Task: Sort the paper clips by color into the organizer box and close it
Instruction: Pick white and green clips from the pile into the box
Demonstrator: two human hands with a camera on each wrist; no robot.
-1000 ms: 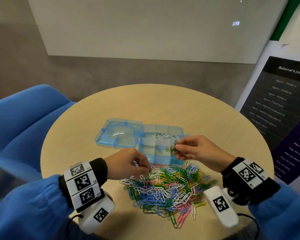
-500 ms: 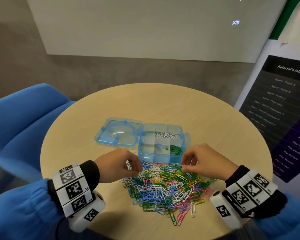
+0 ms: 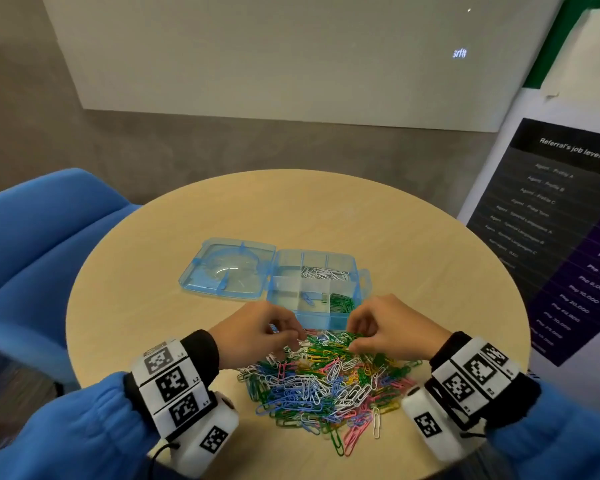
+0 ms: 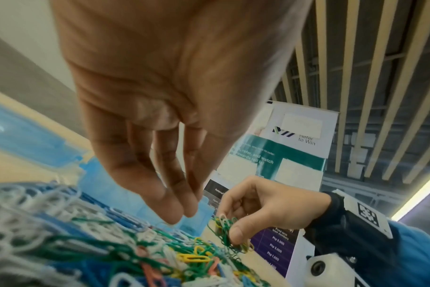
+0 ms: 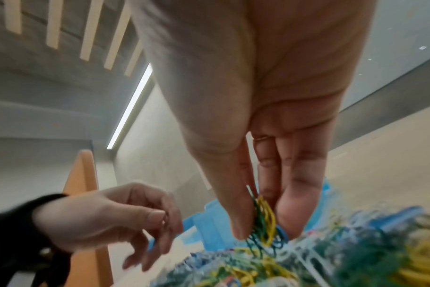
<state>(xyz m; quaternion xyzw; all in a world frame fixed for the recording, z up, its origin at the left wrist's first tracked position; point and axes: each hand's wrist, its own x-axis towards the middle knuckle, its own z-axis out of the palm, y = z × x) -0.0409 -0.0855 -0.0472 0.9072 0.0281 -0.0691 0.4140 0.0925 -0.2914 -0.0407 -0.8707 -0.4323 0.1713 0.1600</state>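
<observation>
The clear blue organizer box (image 3: 361, 292) lies open on the round table, its lid (image 3: 229, 268) flat to the left. White clips (image 3: 323, 273) fill a back compartment, green clips (image 3: 342, 303) the front right one, and one blue clip (image 3: 307, 298) lies in the front middle. A mixed pile of paper clips (image 3: 326, 382) lies just in front. My right hand (image 3: 355, 341) pinches a clump of green and yellow clips (image 5: 260, 223) at the pile's far edge. My left hand (image 3: 297, 337) hovers at the pile's far left, thumb against forefinger (image 5: 157, 215); whether it holds a clip is hidden.
The wooden table (image 3: 326, 209) has bare room behind and beside the box. A blue chair (image 3: 32, 254) stands at the left. A dark printed banner (image 3: 568, 237) stands close to the table's right edge.
My right hand drew back from the green compartment to the pile and pinched a clump of clips. My left hand stayed at the pile's far left edge.
</observation>
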